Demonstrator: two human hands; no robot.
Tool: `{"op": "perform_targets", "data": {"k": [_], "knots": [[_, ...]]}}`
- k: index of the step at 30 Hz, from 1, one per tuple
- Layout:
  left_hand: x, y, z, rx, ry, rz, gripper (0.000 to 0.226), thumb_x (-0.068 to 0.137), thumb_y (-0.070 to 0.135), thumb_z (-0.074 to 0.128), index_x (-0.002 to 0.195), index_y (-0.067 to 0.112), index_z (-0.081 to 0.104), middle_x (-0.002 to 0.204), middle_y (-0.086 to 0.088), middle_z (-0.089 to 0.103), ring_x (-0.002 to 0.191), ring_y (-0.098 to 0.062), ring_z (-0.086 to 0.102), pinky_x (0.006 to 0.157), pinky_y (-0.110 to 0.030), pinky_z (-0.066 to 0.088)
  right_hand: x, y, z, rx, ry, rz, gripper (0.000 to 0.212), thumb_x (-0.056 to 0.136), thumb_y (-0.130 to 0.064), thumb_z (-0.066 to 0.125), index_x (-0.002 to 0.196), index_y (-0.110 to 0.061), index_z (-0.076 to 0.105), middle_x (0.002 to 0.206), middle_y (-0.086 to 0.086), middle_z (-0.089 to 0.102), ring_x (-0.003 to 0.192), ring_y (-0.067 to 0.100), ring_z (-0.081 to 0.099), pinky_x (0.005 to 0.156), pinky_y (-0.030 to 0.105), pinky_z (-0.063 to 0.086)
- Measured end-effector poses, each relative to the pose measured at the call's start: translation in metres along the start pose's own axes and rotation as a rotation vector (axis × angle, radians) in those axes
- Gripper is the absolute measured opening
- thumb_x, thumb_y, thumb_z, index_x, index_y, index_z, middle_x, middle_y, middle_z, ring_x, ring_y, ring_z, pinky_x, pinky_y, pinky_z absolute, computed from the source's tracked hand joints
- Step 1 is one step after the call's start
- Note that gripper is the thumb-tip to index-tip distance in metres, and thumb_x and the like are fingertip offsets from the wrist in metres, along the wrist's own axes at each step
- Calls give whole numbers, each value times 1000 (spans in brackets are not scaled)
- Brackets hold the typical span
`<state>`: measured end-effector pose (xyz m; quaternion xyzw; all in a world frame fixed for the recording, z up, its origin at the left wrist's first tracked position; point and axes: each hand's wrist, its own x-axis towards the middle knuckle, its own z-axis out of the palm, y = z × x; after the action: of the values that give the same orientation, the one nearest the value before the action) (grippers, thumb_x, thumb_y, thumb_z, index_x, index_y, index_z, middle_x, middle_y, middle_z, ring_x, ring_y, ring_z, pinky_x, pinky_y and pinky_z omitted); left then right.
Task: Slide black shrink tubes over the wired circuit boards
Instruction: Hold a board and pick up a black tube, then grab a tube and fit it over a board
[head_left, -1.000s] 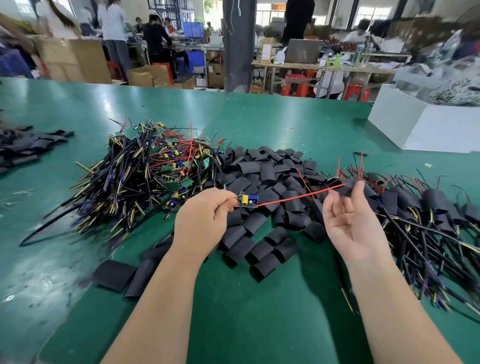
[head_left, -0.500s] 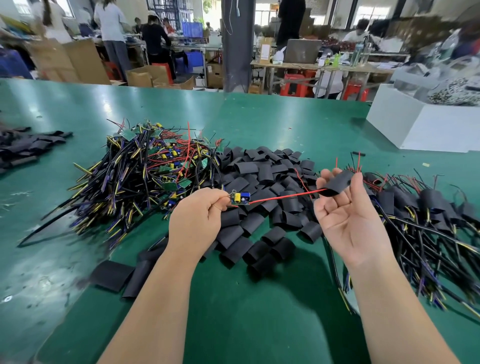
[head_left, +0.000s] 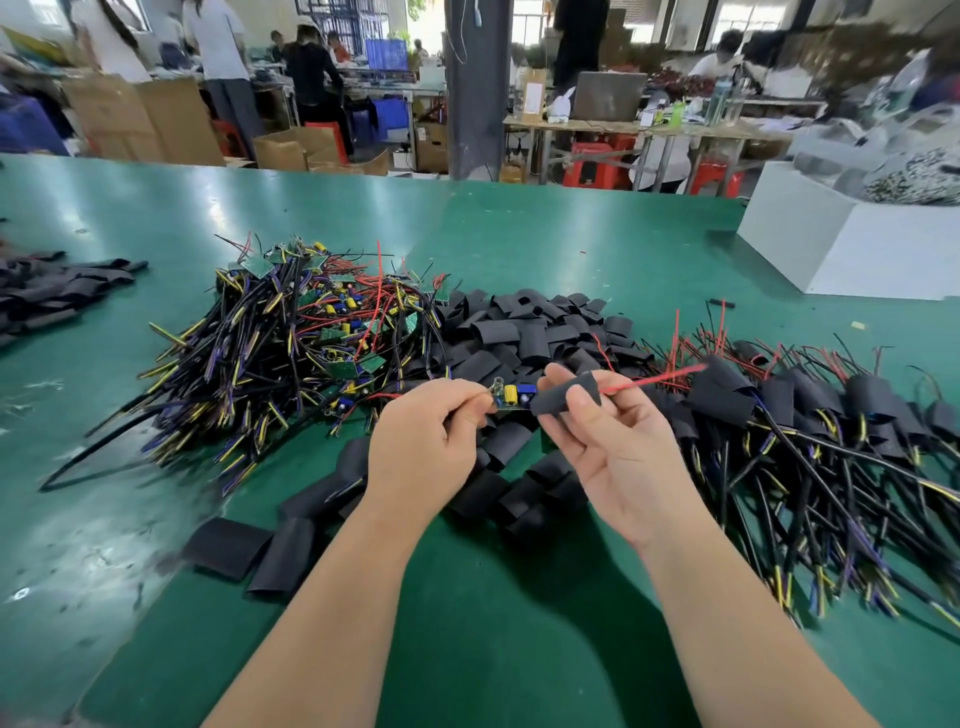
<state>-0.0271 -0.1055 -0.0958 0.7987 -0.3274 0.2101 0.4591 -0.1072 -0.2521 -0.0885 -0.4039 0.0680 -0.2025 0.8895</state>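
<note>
At frame centre, left hand (head_left: 423, 447) pinching circuit board (head_left: 511, 397), right hand (head_left: 618, 441) clamping black tube (head_left: 566, 393) threaded on red wire (head_left: 652, 381), just right of it.

Both hands (head_left: 431, 447) (head_left: 618, 457) raised, apparently pinching.

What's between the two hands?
In the head view, a small circuit board with yellow and blue parts spans between the left hand and right hand.
</note>
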Motion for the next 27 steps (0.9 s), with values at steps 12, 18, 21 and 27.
{"op": "perform_targets", "data": {"k": [12, 18, 21, 27], "knots": [[-3, 6, 3, -31, -25, 51, 17, 88, 15, 57, 86, 10, 74, 74, 7, 68, 71, -7, 59, 66, -20, 47, 0, -2, -3, 96, 8, 18, 22, 77, -12, 64, 95, -6, 54, 106, 16, 72, 93, 22, 72, 74, 27, 57], [-2, 3, -1, 40, 27, 60, 16, 87, 13, 58, 83, 8, 73, 70, 3, 67, 65, -17, 59, 60, -29, 45, -2, 1, 2, 8, 35, -30, 32, 67, -1, 67, 91, -13, 50, 107, 31, 58, 111, 33, 64, 74, 32, 58], [-2, 3, -1, 46, 31, 59, 16, 87, 13, 57, 81, 8, 72, 69, 4, 65, 63, -15, 57, 58, -24, 43, -2, 0, -1, -35, -43, -18, 30, 64, 3, 67, 89, -12, 58, 107, 19, 70, 106, 28, 67, 77, 28, 57], [0, 2, -3, 1, 41, 46, 18, 87, 14, 56, 79, 7, 71, 67, 4, 65, 64, -18, 59, 61, -31, 45, -6, -4, -5, -402, -82, -50, 34, 67, 4, 76, 93, -15, 64, 92, 6, 75, 83, 18, 69, 75, 28, 58]]}}
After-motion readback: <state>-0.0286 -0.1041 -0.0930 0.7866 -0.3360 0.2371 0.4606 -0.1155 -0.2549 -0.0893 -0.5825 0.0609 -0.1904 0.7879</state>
